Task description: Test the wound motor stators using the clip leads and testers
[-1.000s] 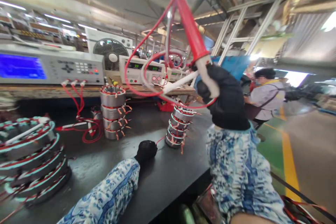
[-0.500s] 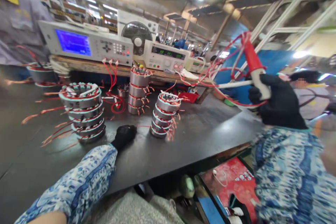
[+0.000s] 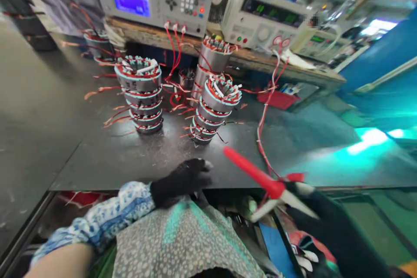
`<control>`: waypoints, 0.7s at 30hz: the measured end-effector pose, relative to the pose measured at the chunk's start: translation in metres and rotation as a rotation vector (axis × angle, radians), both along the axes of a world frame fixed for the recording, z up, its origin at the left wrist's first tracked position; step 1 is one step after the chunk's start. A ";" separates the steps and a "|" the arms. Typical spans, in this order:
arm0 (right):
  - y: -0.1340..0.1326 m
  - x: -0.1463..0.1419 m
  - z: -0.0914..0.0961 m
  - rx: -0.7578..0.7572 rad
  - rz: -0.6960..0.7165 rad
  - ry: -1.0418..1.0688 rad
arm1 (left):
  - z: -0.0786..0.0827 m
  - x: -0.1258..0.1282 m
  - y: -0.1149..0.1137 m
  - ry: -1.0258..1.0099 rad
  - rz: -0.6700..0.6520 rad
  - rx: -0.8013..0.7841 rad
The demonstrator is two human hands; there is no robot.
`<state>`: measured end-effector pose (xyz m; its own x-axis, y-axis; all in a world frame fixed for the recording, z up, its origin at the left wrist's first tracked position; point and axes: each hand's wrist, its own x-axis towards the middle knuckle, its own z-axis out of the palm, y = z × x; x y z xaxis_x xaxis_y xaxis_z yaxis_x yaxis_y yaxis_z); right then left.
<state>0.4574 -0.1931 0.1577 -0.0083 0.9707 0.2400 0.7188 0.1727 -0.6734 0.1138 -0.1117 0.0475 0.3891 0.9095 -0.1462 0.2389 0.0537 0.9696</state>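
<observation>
Black-gloved right hand (image 3: 321,204) clasps a red-and-white plastic probe (image 3: 250,170) near the dark tabletop's (image 3: 107,160) front edge; black-gloved left hand (image 3: 182,180), grip unclear, nears a tilted grey-metal ring stack (image 3: 212,115).

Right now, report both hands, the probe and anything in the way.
Left hand near front of table, grip unclear. Right hand holds red-handled probe. Nearest coil stack stands apart from both hands. Possible snag: red-and-white cable running over table.
</observation>
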 end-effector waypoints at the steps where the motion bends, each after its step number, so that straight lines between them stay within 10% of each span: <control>1: 0.003 -0.023 -0.005 -0.106 0.114 0.064 | 0.000 0.019 -0.013 -0.061 -0.024 -0.032; 4: 0.021 -0.080 -0.012 -0.258 0.362 0.095 | -0.002 0.059 -0.036 -0.264 -0.019 -0.172; 9: 0.049 -0.088 -0.021 -0.154 0.258 -0.102 | -0.004 0.050 -0.019 -0.696 0.276 -0.755; 21: 0.065 -0.065 0.011 -0.072 0.226 -0.224 | 0.022 0.030 0.005 -0.821 0.281 -0.792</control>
<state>0.3923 -0.1283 0.1691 -0.2708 0.9526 0.1390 0.7994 0.3030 -0.5188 0.1442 -0.1066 0.0698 0.4305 0.7460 -0.5081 -0.5586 0.6624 0.4991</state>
